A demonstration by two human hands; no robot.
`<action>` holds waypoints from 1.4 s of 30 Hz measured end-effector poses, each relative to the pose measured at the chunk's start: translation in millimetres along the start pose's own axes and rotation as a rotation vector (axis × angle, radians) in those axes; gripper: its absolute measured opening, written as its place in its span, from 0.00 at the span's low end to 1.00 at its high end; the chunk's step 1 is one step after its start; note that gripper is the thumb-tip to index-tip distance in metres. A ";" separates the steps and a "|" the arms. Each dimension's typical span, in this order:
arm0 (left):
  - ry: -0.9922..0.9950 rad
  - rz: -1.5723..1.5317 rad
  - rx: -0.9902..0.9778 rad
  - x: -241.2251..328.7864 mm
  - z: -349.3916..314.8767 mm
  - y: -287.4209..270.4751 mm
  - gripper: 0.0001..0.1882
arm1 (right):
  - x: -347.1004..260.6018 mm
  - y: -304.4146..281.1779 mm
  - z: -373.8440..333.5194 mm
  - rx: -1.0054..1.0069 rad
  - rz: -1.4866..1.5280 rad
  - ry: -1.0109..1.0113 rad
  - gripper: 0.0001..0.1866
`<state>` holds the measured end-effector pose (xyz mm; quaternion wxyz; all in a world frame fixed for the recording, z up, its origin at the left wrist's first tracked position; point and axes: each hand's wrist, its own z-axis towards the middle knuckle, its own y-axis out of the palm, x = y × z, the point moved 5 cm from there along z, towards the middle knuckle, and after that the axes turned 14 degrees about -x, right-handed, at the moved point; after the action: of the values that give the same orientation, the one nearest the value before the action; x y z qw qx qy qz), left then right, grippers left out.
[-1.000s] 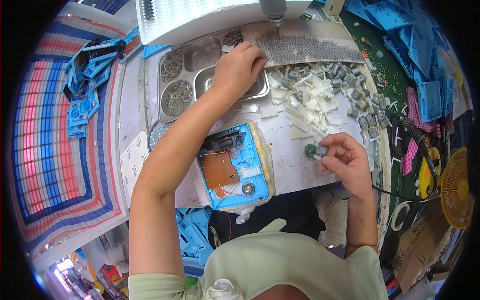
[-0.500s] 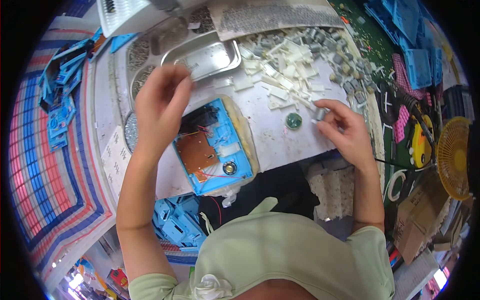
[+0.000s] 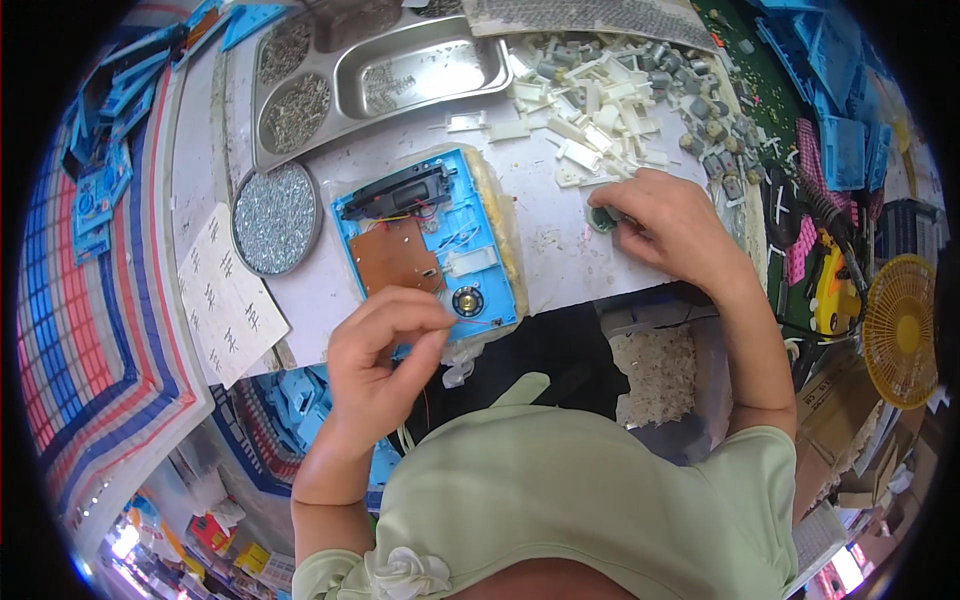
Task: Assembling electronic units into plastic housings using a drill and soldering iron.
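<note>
An opened blue plastic casing (image 3: 505, 290) lies on a padded block; inside are a brown circuit board (image 3: 385, 258), thin wires, a white geared motor (image 3: 470, 262) and a small round speaker (image 3: 467, 301). My left hand (image 3: 385, 350) is over its near left corner, thumb and fingertips drawn together; whatever they pinch is too small to make out. My right hand (image 3: 675, 228) is closed at a small round green pot (image 3: 600, 220), partly covering it. Its fingers pinch a small grey motor, now mostly hidden by them.
White gear housings (image 3: 600, 130) and grey motors (image 3: 715, 135) are heaped at the far right. A steel compartment tray (image 3: 420, 75) with screws stands at the back. Left are a round dish of small metal parts (image 3: 277, 220) and a paper sheet (image 3: 225, 300). A yellow fan (image 3: 900, 330) stands far right.
My left hand has come back from beside the steel tray to the casing's near edge. My right hand has moved left with the small motor, onto the green pot.
</note>
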<state>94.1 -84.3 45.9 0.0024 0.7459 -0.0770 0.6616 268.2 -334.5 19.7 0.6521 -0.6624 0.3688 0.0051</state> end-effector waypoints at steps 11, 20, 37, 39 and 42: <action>0.045 -0.063 -0.061 -17.5 13.8 29.2 0.20 | -85.8 49.1 5.9 0.021 1.493 0.042 0.24; 0.052 -0.079 -0.032 -17.8 11.6 22.6 0.19 | -92.1 65.8 22.9 -0.080 1.520 -0.011 0.24; 0.474 0.413 0.098 -3.5 5.7 4.7 0.16 | -102.7 33.2 37.5 -0.017 0.913 -0.118 0.30; 0.445 0.349 0.085 -4.1 4.1 0.7 0.15 | -112.7 21.4 38.6 0.078 0.687 -0.233 0.20; 0.397 0.290 0.035 -7.0 3.9 -1.6 0.14 | -120.5 16.1 40.6 0.171 0.492 -0.454 0.19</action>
<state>97.3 -82.4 38.7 -0.0903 0.5825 -0.1700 0.7897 191.7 -239.2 58.6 0.7500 -0.4784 0.3622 0.2783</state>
